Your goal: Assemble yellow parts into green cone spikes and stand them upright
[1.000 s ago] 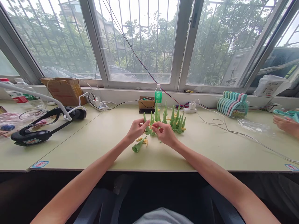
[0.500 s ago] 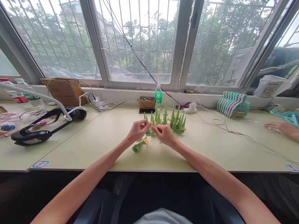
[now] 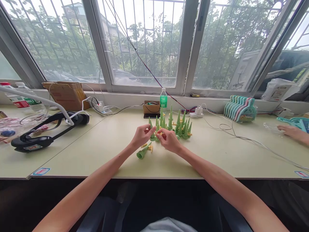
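My left hand (image 3: 143, 134) is closed, its thumb and fingers pinching a green cone-shaped watering spike (image 3: 152, 138) whose tip shows above the fingers. Close beside it, my right hand (image 3: 168, 139) pinches a small yellow piece (image 3: 156, 132) against the spike's side, partly hidden by the fingertips. Just beyond both hands stand several more green spikes (image 3: 185, 130), points up, some with yellow pieces on their sides. One spike (image 3: 142, 152) lies on its side nearer me, its open end towards me. Loose yellow pieces (image 3: 150, 148) lie next to it.
A green-labelled bottle (image 3: 163, 99), a small cardboard box (image 3: 151, 107) and a dark phone (image 3: 151, 115) are behind the spikes. Left is a black headset (image 3: 36, 138). Right are hangers (image 3: 240, 109), a white cable (image 3: 256, 141) and another person's hand (image 3: 291, 131).
My right fingers have drawn slightly apart from my left ones, and the yellow piece now shows between them. The other person's hand has shifted slightly right.
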### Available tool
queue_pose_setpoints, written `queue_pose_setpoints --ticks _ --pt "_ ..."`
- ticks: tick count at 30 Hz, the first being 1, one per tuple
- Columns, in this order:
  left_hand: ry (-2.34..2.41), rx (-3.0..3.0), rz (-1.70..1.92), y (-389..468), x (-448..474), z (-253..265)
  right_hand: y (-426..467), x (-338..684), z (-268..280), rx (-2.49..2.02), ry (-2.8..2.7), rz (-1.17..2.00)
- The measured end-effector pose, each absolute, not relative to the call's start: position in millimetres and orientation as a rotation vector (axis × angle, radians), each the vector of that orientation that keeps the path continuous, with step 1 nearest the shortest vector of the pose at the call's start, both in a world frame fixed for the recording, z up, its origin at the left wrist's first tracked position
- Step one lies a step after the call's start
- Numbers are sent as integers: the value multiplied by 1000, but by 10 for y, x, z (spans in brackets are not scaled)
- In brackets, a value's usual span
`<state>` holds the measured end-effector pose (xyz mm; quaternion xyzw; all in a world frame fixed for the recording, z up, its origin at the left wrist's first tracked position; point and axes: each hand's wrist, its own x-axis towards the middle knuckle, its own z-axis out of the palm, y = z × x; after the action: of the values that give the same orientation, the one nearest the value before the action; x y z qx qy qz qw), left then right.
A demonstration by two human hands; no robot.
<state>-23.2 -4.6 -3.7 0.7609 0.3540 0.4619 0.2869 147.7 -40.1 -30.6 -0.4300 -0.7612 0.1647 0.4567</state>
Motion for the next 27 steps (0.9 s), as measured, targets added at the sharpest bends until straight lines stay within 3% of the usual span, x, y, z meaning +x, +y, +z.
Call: queue_pose_setpoints --ticks 27 --pt "953 2092 1232 -80 -227 -16 -381 1473 -293 -1108 -1874 320"
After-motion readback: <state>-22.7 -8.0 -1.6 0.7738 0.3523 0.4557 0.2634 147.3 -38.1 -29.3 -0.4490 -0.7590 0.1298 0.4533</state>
